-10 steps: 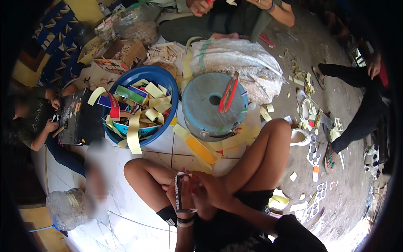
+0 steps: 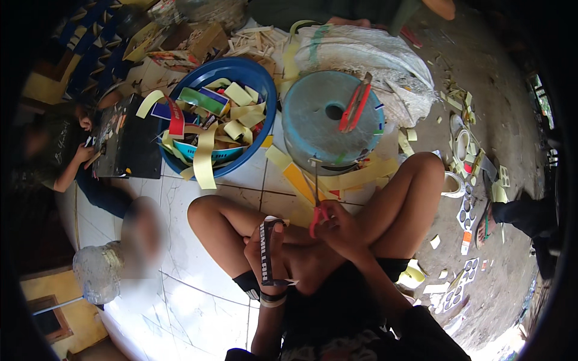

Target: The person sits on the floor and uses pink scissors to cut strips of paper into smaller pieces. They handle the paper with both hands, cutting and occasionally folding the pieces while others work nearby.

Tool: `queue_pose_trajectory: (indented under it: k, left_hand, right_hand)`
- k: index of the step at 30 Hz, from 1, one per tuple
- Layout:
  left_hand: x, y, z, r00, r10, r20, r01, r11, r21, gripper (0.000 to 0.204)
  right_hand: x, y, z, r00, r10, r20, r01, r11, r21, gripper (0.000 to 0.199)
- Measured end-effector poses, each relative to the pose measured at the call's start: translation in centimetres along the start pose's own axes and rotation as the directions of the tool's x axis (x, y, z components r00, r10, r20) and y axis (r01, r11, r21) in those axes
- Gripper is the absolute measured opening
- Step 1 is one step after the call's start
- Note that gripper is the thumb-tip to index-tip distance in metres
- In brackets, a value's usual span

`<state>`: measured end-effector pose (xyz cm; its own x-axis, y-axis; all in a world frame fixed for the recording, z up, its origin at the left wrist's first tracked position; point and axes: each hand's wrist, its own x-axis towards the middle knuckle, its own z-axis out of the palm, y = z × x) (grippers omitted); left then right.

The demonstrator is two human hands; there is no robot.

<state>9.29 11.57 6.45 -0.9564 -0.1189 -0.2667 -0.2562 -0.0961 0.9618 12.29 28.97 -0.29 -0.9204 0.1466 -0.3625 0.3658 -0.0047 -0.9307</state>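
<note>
**Scissors and Strip Handling: Both Hands Occupied**

Head view. The left hand (image 2: 279, 248) grips a dark printed strip (image 2: 264, 259) near the body, over the crossed legs; the thumb presses on its face. The right hand (image 2: 344, 231), to the right, is closed around the red handles of the scissors (image 2: 323, 212). The blades point to the far side, apart from the strip, and look nearly together. Far left stands a blue basin (image 2: 271, 114) of paper offcuts; beside it, right, a round drum (image 2: 307, 120) supports a red cutter (image 2: 356, 105).

Step in hand (judged): trimming the strip, scissors clear of it. A further cut would call for turning the blades toward the strip, opening them, and keeping the left fingers off the cutting line.
</note>
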Motion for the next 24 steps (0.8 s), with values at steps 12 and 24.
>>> queue_pose_trajectory:
  k: [12, 24]
  left_hand:
    - [-0.4, 4.8, 0.1, 0.992, 0.119, 0.047, -0.123, 0.989, 0.078, 0.022]
    - [-0.7, 5.6, -1.4, 0.985, 0.118, 0.124, -0.131, 0.985, 0.109, 0.02]
  right_hand:
    - [-4.7, -9.8, -4.4, 0.887, -0.307, 0.345, 0.419, 0.847, -0.326, 0.053]
    - [-4.6, -11.0, -4.9, 0.848, -0.326, 0.417, 0.476, 0.815, -0.331, 0.056]
